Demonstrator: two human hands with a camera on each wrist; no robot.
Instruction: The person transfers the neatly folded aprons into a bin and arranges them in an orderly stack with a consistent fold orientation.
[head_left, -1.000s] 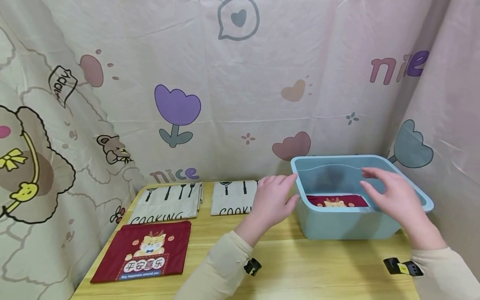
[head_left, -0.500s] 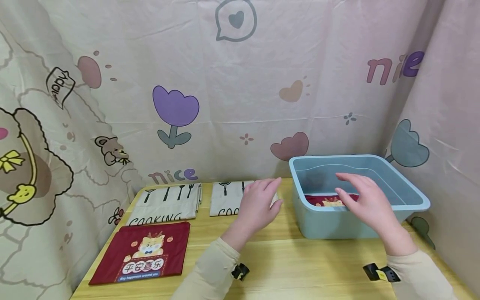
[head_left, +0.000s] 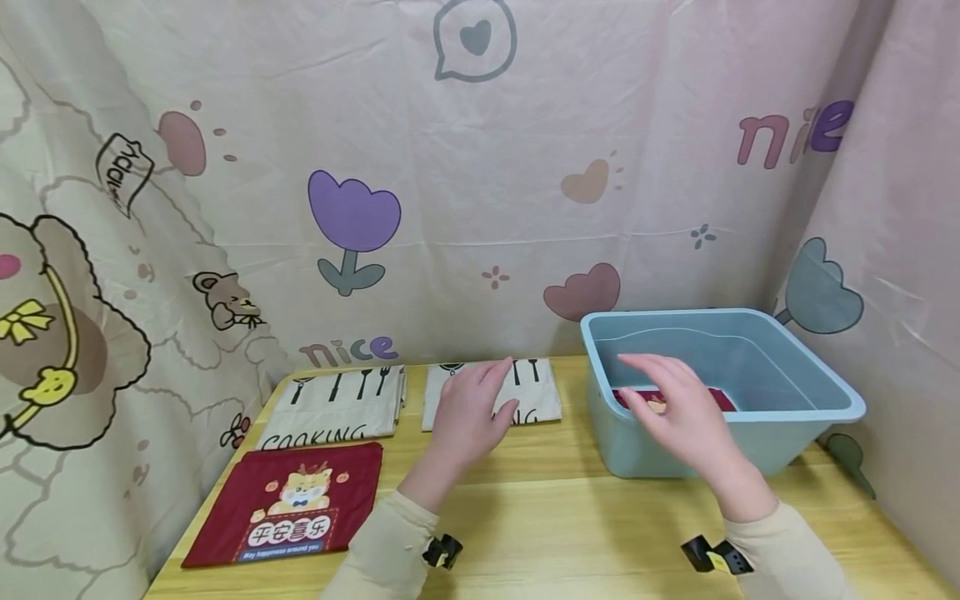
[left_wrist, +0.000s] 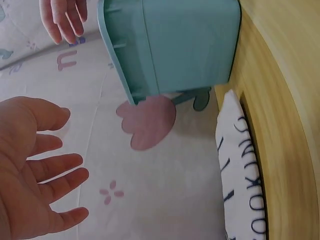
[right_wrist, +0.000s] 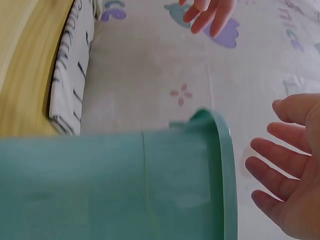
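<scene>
We see the left hand (head_left: 465, 410) held low over the right-hand folded cream cloth printed with black cutlery (head_left: 491, 394), palm down, fingers (left_wrist: 60, 182) straight and loosely spread, gripping nothing; whether they touch the cloth we cannot tell. The right hand (head_left: 678, 410) hovers in front of the near left wall of the pale blue rectangular plastic tub (head_left: 757, 442), its fingers (right_wrist: 275, 160) likewise spread and relaxed and holding nothing. Both cream sleeves reach forward from the near edge of the yellow wooden surface (head_left: 570, 525). The cloth under the left hand lies flat just left of the tub, its long axis running away from us, and the black letters along its near edge are partly hidden by the hand; the left wrist view reads "OOKING" there. The matching folded cream cloth (head_left: 337, 402) just beside it to the left reads "COOKING". Nearer us, a folded dark red cloth with a cartoon tiger (head_left: 288, 502) carries four Chinese characters and a small line that seems to read "May happiness around you". Another dark red cloth (head_left: 716, 398) lies on the tub's floor. The patterned fabric backdrop (head_left: 480, 183) shows "nice".
</scene>
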